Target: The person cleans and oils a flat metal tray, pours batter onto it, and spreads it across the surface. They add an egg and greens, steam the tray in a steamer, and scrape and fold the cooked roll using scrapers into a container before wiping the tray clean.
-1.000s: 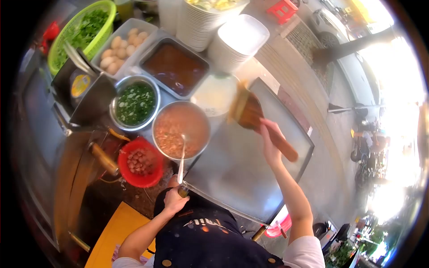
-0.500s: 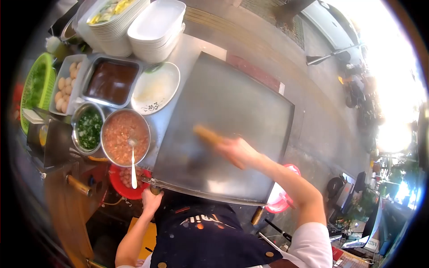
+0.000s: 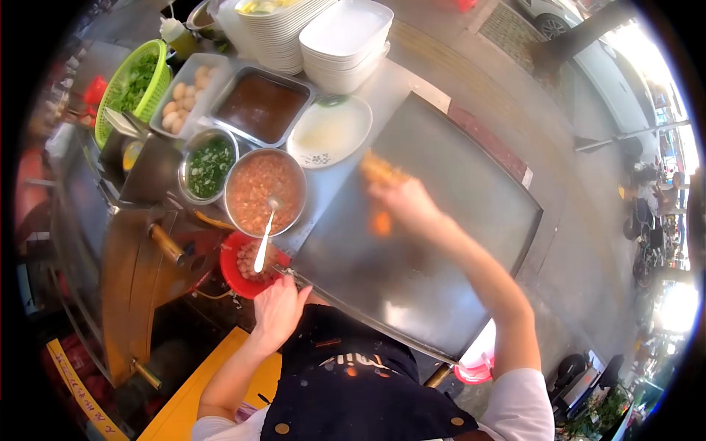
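My right hand (image 3: pixel 408 202) is closed around a yellow-brown oblong thing (image 3: pixel 382 170), held over the left part of the flat metal griddle (image 3: pixel 441 257). Motion smears it, so its exact kind is unclear. A blurred orange spot shows below that hand. My left hand (image 3: pixel 279 312) is at the griddle's near left corner, back of the hand up, thumb spread away from the fingers. Its fingertips reach a small metal piece at the corner. Beside it stands a red bowl (image 3: pixel 234 273) of pinkish pieces, under the rim of a steel bowl of minced meat (image 3: pixel 257 184) with a spoon (image 3: pixel 263 246).
Left of the griddle are an oval plate (image 3: pixel 342 136), a tray of brown sauce (image 3: pixel 261 106), chopped greens (image 3: pixel 213 165), eggs (image 3: pixel 180 106) and a green basket (image 3: pixel 110 110). Stacked white dishes (image 3: pixel 346 33) stand behind. A pink-red basin (image 3: pixel 474 371) sits below the griddle's right corner.
The view has shifted, so the counter appears further right. My left hand has loosened from a wooden handle and spread its thumb. My right hand still holds the yellow-brown thing over the griddle.
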The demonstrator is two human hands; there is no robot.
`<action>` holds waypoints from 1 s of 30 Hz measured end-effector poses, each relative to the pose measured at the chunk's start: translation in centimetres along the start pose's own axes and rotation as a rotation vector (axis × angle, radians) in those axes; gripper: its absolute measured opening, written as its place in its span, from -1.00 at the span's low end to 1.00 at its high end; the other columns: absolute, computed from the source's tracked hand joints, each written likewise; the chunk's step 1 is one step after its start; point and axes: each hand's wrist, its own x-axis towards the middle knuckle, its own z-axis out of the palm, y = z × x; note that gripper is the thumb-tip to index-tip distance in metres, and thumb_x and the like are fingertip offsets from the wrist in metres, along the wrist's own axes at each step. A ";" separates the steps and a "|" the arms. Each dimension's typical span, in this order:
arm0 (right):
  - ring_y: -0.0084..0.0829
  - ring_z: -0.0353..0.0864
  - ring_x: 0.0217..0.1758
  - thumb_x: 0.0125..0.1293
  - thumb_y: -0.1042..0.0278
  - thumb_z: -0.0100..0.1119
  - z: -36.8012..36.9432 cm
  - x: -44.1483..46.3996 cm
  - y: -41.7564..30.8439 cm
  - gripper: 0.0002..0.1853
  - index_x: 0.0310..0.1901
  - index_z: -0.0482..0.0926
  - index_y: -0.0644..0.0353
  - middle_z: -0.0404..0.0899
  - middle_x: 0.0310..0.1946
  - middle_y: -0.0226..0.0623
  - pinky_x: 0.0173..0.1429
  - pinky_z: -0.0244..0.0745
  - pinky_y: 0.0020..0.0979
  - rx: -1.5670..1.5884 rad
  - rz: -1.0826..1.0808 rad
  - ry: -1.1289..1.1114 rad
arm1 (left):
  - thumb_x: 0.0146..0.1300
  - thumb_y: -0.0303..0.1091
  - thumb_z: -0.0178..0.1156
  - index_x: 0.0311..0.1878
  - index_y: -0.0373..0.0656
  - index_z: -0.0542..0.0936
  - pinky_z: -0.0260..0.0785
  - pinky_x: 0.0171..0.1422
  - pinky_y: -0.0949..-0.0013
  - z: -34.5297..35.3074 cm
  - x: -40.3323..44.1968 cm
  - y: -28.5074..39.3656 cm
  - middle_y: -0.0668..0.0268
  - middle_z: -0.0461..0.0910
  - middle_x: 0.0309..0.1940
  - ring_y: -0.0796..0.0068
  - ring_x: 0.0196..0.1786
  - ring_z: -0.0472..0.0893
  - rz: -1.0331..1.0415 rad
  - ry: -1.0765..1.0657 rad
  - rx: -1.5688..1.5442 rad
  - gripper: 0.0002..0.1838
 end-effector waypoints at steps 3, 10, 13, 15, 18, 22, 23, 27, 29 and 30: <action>-0.17 0.63 -0.41 0.11 0.43 0.11 5.0 -4.2 -8.2 -0.79 -0.18 0.44 0.18 0.47 -0.40 -0.10 -0.40 0.56 -0.25 0.148 -0.222 0.174 | 0.35 -0.30 0.09 -0.15 -0.19 0.50 0.43 -0.21 0.07 -5.5 5.5 5.9 0.10 0.54 -0.30 0.05 -0.29 0.61 0.311 0.291 -0.242 -0.83; -0.12 0.60 -0.17 0.14 0.48 0.04 3.0 -14.6 -9.7 -0.63 0.04 0.43 0.13 0.49 -0.27 -0.16 -0.23 0.56 -0.25 0.477 0.083 0.087 | 0.13 -0.41 0.09 0.20 -0.18 0.38 0.03 0.42 -0.17 -3.8 32.4 13.2 0.04 0.25 0.32 -0.02 0.44 0.16 0.590 0.335 0.359 -0.50; -0.12 0.62 -0.20 0.15 0.48 0.03 2.4 -19.6 -7.9 -0.62 0.05 0.47 0.09 0.54 -0.25 -0.21 -0.19 0.57 -0.25 0.513 0.355 0.141 | 0.10 -0.27 0.17 0.37 -0.22 0.22 -0.13 0.49 -0.25 -1.8 37.5 11.6 0.13 0.23 0.38 0.04 0.51 0.05 0.461 0.181 0.440 -0.27; -0.12 0.63 -0.25 0.12 0.51 0.07 2.9 -21.8 -5.7 -0.61 0.03 0.49 0.06 0.54 -0.29 -0.23 -0.20 0.56 -0.23 0.439 0.471 0.135 | 0.07 -0.25 0.20 0.39 -0.29 0.16 -0.16 0.50 -0.26 -1.9 37.7 10.9 0.13 0.26 0.36 0.07 0.51 0.06 0.463 0.199 0.407 -0.19; -0.12 0.63 -0.29 0.10 0.51 0.09 1.6 -19.9 -0.1 -0.64 -0.02 0.50 0.03 0.55 -0.30 -0.23 -0.24 0.56 -0.22 0.304 0.413 0.138 | -0.01 -0.28 0.28 0.39 -0.30 0.14 -0.21 0.52 -0.22 -2.6 36.6 11.1 0.08 0.29 0.34 0.08 0.52 0.04 0.449 0.190 0.434 -0.12; -0.12 0.63 -0.27 0.14 0.47 0.08 0.9 -11.9 10.1 -0.70 -0.07 0.51 0.01 0.57 -0.32 -0.19 -0.25 0.54 -0.21 -0.020 0.267 0.246 | -0.05 -0.16 0.41 0.43 -0.25 0.09 -0.20 0.51 -0.24 -2.9 35.4 12.1 0.08 0.23 0.39 0.10 0.53 0.02 0.326 0.167 0.501 0.02; -0.13 0.63 -0.24 0.17 0.46 0.06 1.2 -9.4 11.9 -0.71 -0.05 0.52 0.00 0.56 -0.30 -0.18 -0.22 0.55 -0.19 -0.085 0.282 0.310 | 0.06 -0.13 0.35 0.44 -0.25 0.07 -0.17 0.49 -0.27 -2.2 34.8 11.4 0.08 0.21 0.40 0.09 0.52 0.03 0.363 0.253 0.398 -0.04; -0.17 0.60 -0.09 0.16 0.46 0.06 0.8 -5.0 11.5 -0.70 -0.07 0.56 -0.08 0.55 -0.21 -0.22 -0.04 0.53 -0.23 -0.037 0.086 0.264 | 0.25 -0.15 0.20 0.38 -0.26 0.19 -0.03 0.43 -0.16 -3.9 24.2 12.1 0.01 0.30 0.31 -0.03 0.44 0.17 0.532 0.381 -0.089 -0.29; -0.17 0.61 -0.06 0.11 0.47 0.08 0.4 -9.2 13.2 -0.66 -0.06 0.56 -0.11 0.57 -0.11 -0.24 -0.03 0.53 -0.23 0.069 0.060 0.304 | 0.27 -0.18 0.19 0.26 -0.25 0.37 0.13 0.36 0.06 -5.6 15.4 11.1 0.04 0.46 0.16 -0.02 0.25 0.39 0.666 0.357 -0.246 -0.44; -0.15 0.62 -0.06 0.06 0.47 0.11 0.6 -11.9 15.1 -0.61 -0.04 0.56 -0.13 0.59 -0.05 -0.28 -0.04 0.54 -0.22 0.032 0.222 0.284 | 0.24 -0.26 0.22 0.20 -0.25 0.43 0.23 0.29 0.11 -5.3 11.5 10.0 0.06 0.51 0.09 0.03 0.17 0.46 0.625 0.325 -0.279 -0.51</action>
